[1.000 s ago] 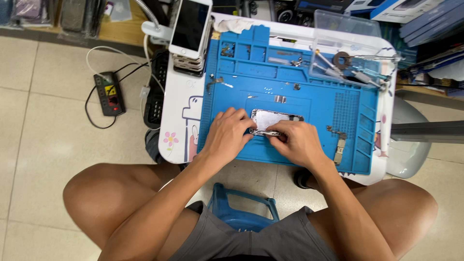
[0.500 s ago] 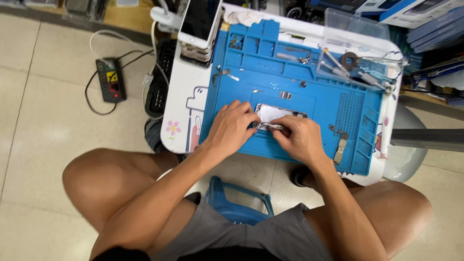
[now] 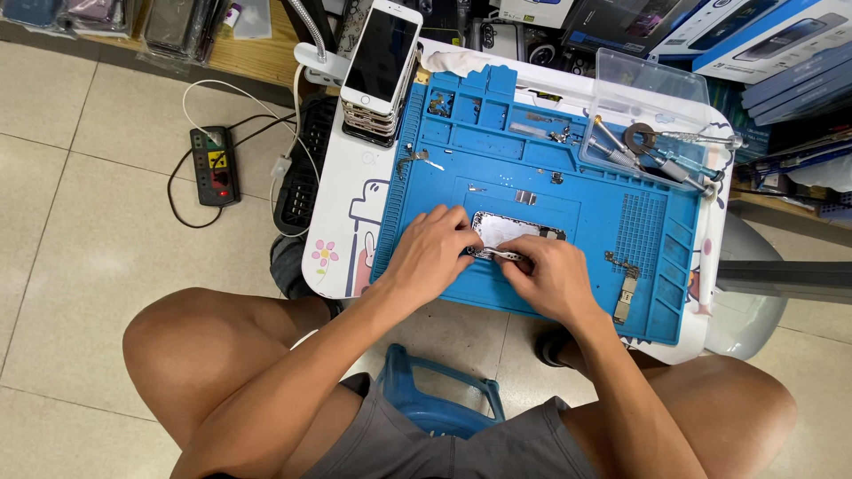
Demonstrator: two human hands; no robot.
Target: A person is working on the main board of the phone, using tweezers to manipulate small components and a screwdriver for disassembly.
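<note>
An opened phone body (image 3: pixel 515 229) lies on a blue repair mat (image 3: pixel 621 222), its insides facing up. My left hand (image 3: pixel 432 255) rests on the phone's left end and grips its edge. My right hand (image 3: pixel 548 277) sits just right of it, fingers pinched on a thin metal tool (image 3: pixel 499 255) that lies across the phone's near edge. Both hands nearly touch over the phone.
A stack of phones (image 3: pixel 382 66) stands at the mat's far left corner. A clear plastic box (image 3: pixel 652 124) holds screwdrivers at the far right. Small metal parts (image 3: pixel 626 288) lie on the mat's right side. A power strip (image 3: pixel 216 164) lies on the tiled floor.
My hands stay on the phone in the same grip. The camera has shifted, so the table sits slightly differently in view.
</note>
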